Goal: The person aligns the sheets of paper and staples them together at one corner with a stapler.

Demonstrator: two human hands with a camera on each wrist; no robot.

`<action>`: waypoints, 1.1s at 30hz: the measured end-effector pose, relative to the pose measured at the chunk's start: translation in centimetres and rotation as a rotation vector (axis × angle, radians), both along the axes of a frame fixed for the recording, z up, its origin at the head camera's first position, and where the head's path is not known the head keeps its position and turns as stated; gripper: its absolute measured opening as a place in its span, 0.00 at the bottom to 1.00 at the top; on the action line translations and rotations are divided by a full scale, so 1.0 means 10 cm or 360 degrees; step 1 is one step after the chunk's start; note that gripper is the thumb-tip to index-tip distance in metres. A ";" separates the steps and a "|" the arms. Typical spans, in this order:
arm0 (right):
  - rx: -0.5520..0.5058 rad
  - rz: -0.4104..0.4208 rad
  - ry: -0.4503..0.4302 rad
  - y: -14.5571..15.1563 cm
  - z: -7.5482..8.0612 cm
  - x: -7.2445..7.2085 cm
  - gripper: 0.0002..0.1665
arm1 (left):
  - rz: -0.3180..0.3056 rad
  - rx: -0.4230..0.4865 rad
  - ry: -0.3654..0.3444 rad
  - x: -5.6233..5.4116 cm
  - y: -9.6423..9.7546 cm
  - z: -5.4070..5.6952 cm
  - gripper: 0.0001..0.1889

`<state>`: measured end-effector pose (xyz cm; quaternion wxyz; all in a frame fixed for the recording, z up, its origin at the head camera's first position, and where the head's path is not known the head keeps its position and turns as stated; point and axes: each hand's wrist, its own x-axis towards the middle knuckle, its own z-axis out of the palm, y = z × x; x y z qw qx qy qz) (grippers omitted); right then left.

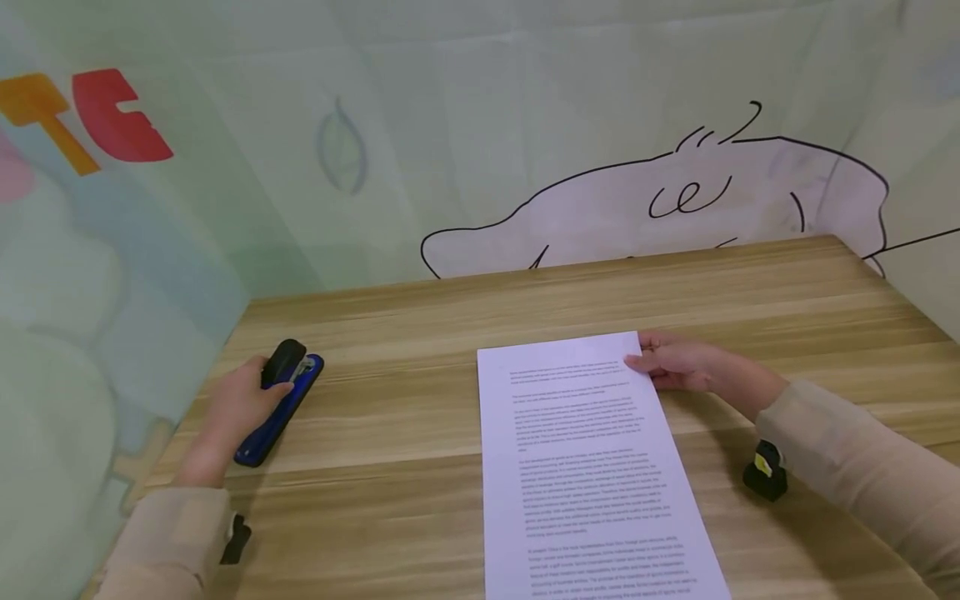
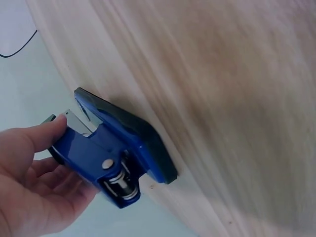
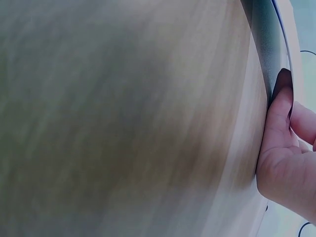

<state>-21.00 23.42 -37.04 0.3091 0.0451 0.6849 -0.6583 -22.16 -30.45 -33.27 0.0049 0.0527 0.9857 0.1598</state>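
Observation:
At the left of the table, my left hand (image 1: 238,402) grips a blue and black stapler (image 1: 281,408) by its upper arm, thumb on one side and fingers curled round the other. In the left wrist view the stapler (image 2: 98,153) shows its hinge end, its base close to the wood. My right hand (image 1: 678,364) pinches the far right corner of a printed white sheet (image 1: 577,458), thumb on top and fingers underneath. The right wrist view has the sheet's edge (image 3: 281,29) bowed up between thumb and fingers of the hand (image 3: 284,148).
The wood-grain table (image 1: 390,375) spans the view, its far edge meeting a printed curtain (image 1: 480,125) with line drawings and coloured letters. Small black devices sit at both wrists, by the beige sleeves (image 1: 862,467). The sheet runs off the bottom of the head view.

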 end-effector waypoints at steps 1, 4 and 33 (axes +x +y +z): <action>0.0000 -0.0002 0.0001 0.00 0.00 0.00 0.17 | -0.0006 -0.0006 0.0006 0.00 0.01 0.01 0.28; 0.0010 -0.0011 -0.0005 0.00 0.01 0.01 0.18 | -0.0024 -0.0025 0.0029 0.02 0.03 0.03 0.26; 0.0034 -0.0012 0.0008 0.02 0.00 0.01 0.21 | -0.0306 -0.0119 0.0122 -0.11 0.67 0.35 0.26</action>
